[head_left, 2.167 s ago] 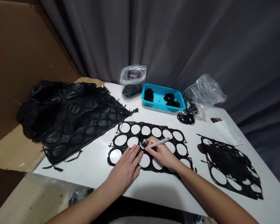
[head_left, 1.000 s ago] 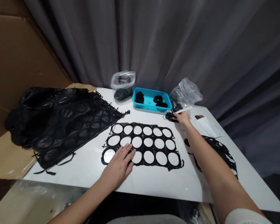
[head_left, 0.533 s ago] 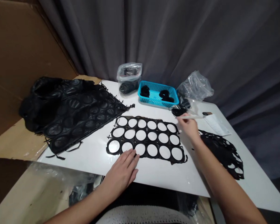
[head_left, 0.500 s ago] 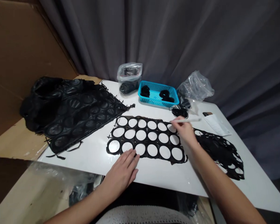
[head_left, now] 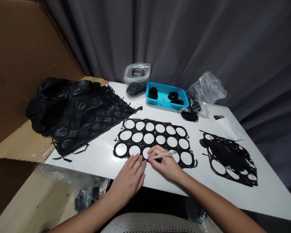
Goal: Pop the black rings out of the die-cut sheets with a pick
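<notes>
At the sheet's near edge, left hand (head_left: pixel 132 174): flat, fingers together, fingertips touching it.
Right hand (head_left: pixel 165 161): pinched around a white pen-like tool (head_left: pixel 163 155).
Black perforated sheet (head_left: pixel 155 133): under the fingertips.
Blue basket (head_left: pixel 167 104): twelve o'clock from the sheet.
Tangled black scraps (head_left: pixel 232 157): three o'clock.

Glossy plastic bags, matt cloth curtain (head_left: pixel 179 38), smooth white tabletop (head_left: pixel 97 150)

Basket (head_left: pixel 167 105) behind perforated sheet (head_left: pixel 154 139)
</notes>
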A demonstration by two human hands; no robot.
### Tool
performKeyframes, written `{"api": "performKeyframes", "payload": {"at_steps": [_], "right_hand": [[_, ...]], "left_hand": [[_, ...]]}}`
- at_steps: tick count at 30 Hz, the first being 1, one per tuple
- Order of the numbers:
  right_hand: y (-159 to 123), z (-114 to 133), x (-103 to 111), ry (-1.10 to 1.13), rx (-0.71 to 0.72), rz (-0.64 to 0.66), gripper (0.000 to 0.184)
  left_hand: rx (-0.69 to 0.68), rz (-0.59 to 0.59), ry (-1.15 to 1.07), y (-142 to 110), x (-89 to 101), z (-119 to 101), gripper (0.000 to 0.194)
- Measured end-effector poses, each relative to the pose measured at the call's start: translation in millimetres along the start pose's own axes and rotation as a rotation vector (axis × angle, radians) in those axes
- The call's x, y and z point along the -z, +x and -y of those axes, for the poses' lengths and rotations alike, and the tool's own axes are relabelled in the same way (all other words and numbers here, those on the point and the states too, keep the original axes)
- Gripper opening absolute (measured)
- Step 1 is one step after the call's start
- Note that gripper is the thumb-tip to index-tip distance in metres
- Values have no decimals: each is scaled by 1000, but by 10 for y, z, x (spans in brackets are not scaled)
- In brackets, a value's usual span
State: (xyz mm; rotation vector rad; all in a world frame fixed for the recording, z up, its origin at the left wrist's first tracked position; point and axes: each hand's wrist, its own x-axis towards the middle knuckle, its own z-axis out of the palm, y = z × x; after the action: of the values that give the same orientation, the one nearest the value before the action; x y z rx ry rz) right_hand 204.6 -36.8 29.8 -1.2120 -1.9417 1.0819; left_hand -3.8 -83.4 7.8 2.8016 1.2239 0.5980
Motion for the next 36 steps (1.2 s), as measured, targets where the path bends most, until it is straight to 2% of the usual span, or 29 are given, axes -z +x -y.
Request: {"api": "performKeyframes", "payload": {"at_steps": [9, 12, 15, 17, 20, 22, 23, 26, 30, 33, 36], "right_hand": [[-47, 14, -66, -91, 82, 4, 13], [-67, 32, -97, -257, 238, 63, 12], [44, -26, 34, -469, 328, 49, 15], [199, -125, 246, -532, 248, -110, 14], [446, -284, 617, -489, 23, -400, 15], [558, -329, 768, -398, -94, -483, 16], [593, -324, 790, -348, -128, -481, 18], [628, -214, 642, -143, -166, -363, 19], [563, 28, 178, 112, -144, -101, 14], [467, 170, -116, 118, -104, 60, 12], [384, 240, -265, 65, -55, 106, 12]], "left_hand": [[22, 0, -33, 5, -15, -6, 37], [24, 3, -37, 2, -22, 1, 37], [15, 7, -32, 9, -18, 7, 35], [11, 7, -34, 16, -13, 7, 35], [24, -11, -52, 20, -7, -1, 34], [31, -21, -60, 13, 2, -5, 34], [31, -22, -62, 4, 10, -4, 35], [4, -45, -61, -53, 51, 19, 37], [65, -100, -10, -192, 123, 101, 37], [114, -98, 33, -285, 156, 157, 36], [112, -78, 45, -335, 154, 177, 34]]}}
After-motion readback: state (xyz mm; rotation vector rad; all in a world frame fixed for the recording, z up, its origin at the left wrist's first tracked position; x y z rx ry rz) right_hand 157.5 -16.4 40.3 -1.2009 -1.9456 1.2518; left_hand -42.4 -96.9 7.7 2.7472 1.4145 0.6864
